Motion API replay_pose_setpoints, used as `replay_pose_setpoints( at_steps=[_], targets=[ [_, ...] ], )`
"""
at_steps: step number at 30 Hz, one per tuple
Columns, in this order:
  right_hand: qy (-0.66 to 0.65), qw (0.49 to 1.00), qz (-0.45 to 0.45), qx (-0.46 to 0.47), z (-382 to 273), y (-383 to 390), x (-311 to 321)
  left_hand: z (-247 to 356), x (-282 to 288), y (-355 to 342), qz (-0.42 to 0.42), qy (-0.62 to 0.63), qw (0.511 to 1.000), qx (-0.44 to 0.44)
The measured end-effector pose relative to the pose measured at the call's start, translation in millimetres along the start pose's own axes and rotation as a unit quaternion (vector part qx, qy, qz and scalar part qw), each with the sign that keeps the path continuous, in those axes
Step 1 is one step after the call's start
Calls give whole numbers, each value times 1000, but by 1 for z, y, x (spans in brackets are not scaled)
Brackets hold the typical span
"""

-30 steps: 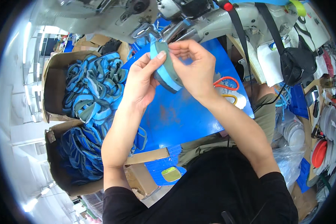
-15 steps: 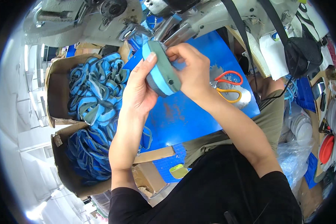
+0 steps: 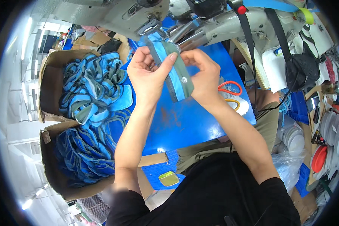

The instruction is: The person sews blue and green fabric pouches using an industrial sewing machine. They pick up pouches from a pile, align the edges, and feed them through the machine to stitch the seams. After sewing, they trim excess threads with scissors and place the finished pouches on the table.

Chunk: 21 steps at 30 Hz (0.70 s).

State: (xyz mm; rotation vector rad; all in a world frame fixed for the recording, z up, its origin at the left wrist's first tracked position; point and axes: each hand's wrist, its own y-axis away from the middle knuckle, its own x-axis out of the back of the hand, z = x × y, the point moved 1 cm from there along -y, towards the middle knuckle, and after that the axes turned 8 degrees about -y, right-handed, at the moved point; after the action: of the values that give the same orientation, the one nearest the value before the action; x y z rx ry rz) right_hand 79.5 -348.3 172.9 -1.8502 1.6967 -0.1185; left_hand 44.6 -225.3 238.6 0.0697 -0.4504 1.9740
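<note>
Hands point(image 3: 148, 81) point(image 3: 206, 77): both grasping strip point(image 3: 180, 71) | Machine point(image 3: 229, 32): directly beyond strip | Scissors point(image 3: 240, 88): on surface point(image 3: 177, 130), partly behind right wrist point(image 3: 211, 100) | Boxes point(image 3: 48, 88): left, holding pieces point(image 3: 94, 90)

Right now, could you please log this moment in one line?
left hand: holding blue-green fabric piece | right hand: at piece's right edge | scissors: on blue table

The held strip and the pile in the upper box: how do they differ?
The strip is one piece, nearly straight; the pile is many pieces, curled and tangled. The left hand and right hand are on the strip; neither touches the pile. Shared: light blue and grey-green colours.
</note>
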Motion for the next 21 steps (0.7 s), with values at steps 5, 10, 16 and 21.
replay_pose_setpoints(
  at_steps=[5, 10, 16, 21],
  targets=[
    [17, 1000, -9, -16, 1, -2, 2, -3, 2, -4, -11, 4, 1000, -9],
    [-24, 997, -12, -75, 0, 1, 3, -1, 2, -3, -21, -3, 1000, 4],
    [-122, 975, -31, -181, -11, -5, 4, 8, 4, -17, -30, -21, 999, 11],
    [-134, 968, -49, -208, -14, -9, 6, 8, 6, -21, -48, 0, 999, -10]
  ],
)
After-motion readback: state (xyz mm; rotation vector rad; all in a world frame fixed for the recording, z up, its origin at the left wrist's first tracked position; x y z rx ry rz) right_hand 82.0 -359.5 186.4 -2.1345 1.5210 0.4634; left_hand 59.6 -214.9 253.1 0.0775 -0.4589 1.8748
